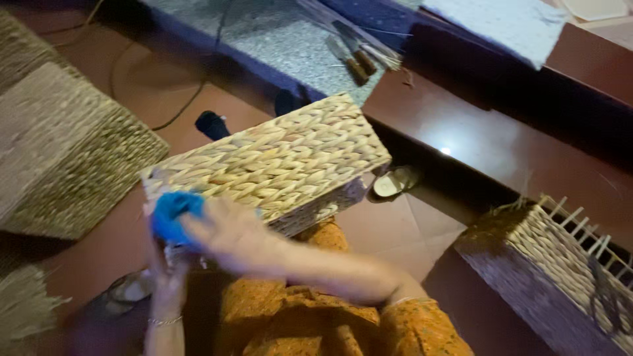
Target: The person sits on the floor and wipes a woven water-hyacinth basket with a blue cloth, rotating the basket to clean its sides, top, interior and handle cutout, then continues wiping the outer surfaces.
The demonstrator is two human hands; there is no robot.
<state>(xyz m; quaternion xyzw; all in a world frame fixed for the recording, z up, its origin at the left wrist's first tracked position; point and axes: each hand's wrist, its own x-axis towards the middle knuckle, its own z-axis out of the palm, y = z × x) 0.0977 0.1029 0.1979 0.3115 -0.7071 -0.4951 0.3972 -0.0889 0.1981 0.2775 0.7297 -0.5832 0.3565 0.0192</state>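
A rectangular woven straw basket [283,158] lies upside down across my lap, over my orange patterned clothes [316,316]. My left hand [166,280], with a thin bracelet at the wrist, reaches up at the basket's near left corner and grips a bright blue cloth-like piece [173,212]. My right arm crosses in from the right. My right hand [227,240] lies flat on the basket's near edge with its fingers spread, fingertips touching the blue piece. Both hands are motion-blurred.
A bigger woven basket [66,151] stands at the left. An unfinished basket [560,257] with upright stakes is at the right. Wooden-handled tools [356,62] lie on a grey stone slab. A sandal [392,184], a black cable [191,99] and loose straw [20,310] are on the floor.
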